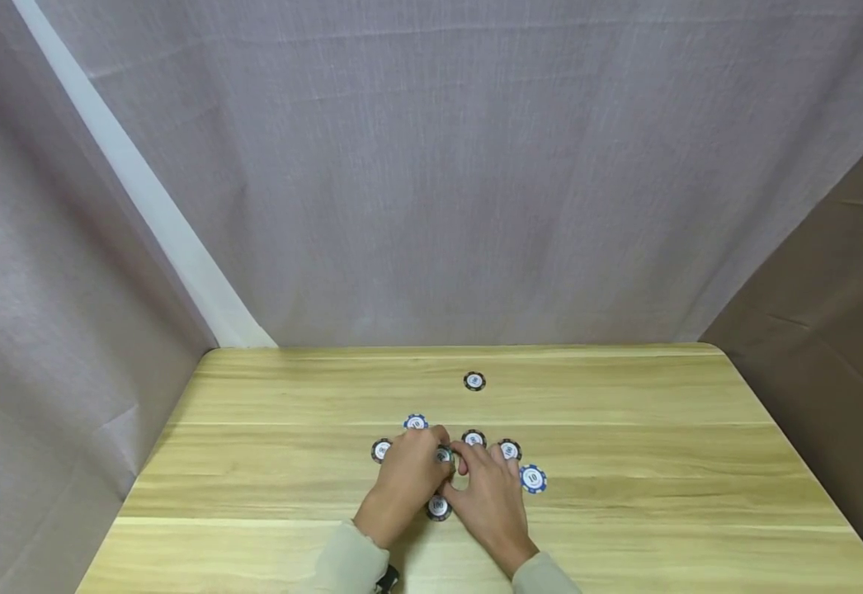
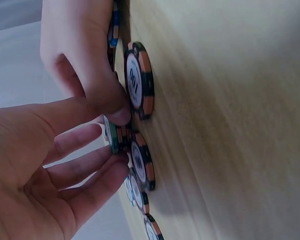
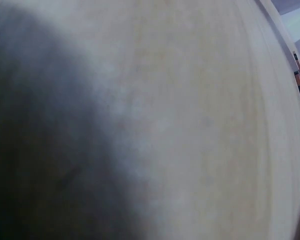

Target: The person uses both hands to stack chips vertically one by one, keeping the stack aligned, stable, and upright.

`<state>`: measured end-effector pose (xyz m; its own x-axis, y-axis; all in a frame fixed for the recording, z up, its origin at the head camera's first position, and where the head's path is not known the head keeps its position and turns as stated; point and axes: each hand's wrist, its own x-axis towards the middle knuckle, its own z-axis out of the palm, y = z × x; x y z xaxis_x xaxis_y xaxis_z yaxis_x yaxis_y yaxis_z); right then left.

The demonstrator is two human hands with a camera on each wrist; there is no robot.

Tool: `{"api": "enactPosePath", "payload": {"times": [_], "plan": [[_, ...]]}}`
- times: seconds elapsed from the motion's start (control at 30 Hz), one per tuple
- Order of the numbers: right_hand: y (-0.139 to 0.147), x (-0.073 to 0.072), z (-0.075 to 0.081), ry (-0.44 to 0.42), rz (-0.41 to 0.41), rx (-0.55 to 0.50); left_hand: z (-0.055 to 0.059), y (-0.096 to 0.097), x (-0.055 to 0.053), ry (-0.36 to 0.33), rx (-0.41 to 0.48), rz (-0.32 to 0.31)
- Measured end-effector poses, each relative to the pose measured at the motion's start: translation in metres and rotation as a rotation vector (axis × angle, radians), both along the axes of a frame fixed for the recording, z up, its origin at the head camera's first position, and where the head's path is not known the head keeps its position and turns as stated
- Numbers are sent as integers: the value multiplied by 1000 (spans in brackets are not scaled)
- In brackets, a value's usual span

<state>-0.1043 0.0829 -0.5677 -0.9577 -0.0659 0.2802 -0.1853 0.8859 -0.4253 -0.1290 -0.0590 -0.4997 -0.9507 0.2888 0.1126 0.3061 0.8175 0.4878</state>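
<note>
A small stack of poker chips [image 1: 443, 454] with a green-edged one on top sits on the table between both hands. My left hand [image 1: 409, 472] holds this stack from the left, thumb and fingers around it. From the right, my right hand [image 1: 488, 497] grips it between thumb and index finger. In the left wrist view, the right thumb tip presses the stack's edge, above black-and-orange chips. A black 100 chip [image 1: 438, 507] lies flat just in front of the stack. The right wrist view shows mostly table and a dark blur, not the hand's grip.
Around the hands lie a blue 10 chip [image 1: 416, 421], a black chip [image 1: 382, 450] to the left, two black chips [image 1: 473, 438] behind the right hand, and another blue chip [image 1: 533, 478] beside it. Farther back lies one black chip [image 1: 474, 380]. Grey curtains [image 1: 431, 181] surround the wooden table [image 1: 662, 462].
</note>
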Motion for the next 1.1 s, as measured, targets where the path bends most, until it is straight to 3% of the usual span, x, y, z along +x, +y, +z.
{"api": "enactPosePath", "payload": {"times": [0.23,0.37,0.6,0.7,0.83,0.97,1.1], "plan": [[1,0,1,-12,4,-1,-2,7,3,78,-119,2],[1,0,2,-23,7,-1,-4,8,4,86,-147,6],[0,0,1,-1,8,-22,-1,-1,2,-18,-20,-37],[1,0,0,32,20,-32,6,-11,-2,-27,44,-18],[2,-2,-1,63,23,-29,18,-27,-12,28,51,19],[5,-2,-1,62,5,-25,28,-43,-19,11,39,20],[5,-3,1,41,13,-30,32,-59,-21,-23,27,40]]}}
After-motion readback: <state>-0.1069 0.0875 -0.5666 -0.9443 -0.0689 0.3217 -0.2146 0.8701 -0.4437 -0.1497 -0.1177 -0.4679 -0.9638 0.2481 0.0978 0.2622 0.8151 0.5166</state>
